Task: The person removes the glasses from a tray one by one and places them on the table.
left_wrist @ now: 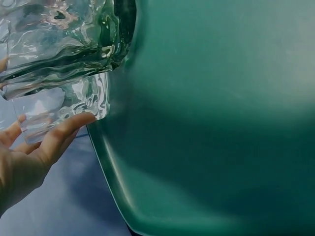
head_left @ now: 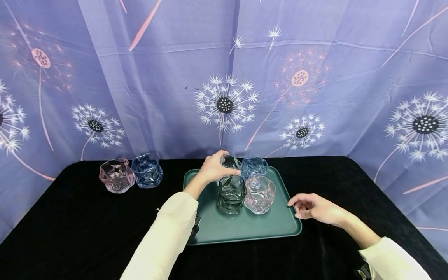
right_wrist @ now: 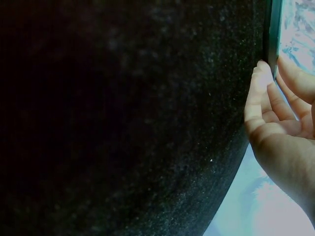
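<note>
At the back left of the green tray [head_left: 217, 231], my left hand [head_left: 213, 168] grips a clear glass [head_left: 230, 161], its thumb on the near side. The left wrist view shows that hand's fingers [left_wrist: 74, 119] around the clear glass [left_wrist: 64, 105]. A smoky grey glass [head_left: 232, 196] stands in front of it. Beside these on the tray are a blue glass [head_left: 254, 167] and a pink-tinted glass [head_left: 260, 196]. My right hand [head_left: 316, 209] is at the tray's right rim, with bent fingers [right_wrist: 256, 96] pinching the edge.
Left of the tray, another pink glass [head_left: 117, 177] and another blue glass [head_left: 147, 171] stand close together near the table's back edge. A black cloth [head_left: 87, 233] covers the table. Behind it hangs a purple dandelion-print curtain [head_left: 168, 89].
</note>
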`<control>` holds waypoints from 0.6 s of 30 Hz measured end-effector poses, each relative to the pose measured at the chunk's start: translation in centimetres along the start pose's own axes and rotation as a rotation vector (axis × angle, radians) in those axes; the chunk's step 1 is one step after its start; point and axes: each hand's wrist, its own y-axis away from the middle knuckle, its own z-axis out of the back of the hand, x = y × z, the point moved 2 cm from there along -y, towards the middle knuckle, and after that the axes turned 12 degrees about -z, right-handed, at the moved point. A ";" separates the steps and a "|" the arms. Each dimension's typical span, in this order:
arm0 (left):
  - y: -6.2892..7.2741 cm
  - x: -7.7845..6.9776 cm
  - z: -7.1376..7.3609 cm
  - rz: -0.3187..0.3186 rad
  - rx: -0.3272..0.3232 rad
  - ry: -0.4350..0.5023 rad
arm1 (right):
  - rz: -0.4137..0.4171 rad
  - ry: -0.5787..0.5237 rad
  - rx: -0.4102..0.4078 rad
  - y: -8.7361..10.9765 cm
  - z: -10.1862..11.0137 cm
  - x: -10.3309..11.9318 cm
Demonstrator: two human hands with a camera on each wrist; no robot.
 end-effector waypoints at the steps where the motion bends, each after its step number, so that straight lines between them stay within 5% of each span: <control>1: 0.0 0.0 0.0 -0.001 -0.007 -0.007 | -0.003 -0.002 0.000 0.0 0.0 0.0; 18: 0.7 0.4 0.4 0.000 -0.069 -0.032 | 0.000 -0.010 0.005 0.0 0.0 -0.1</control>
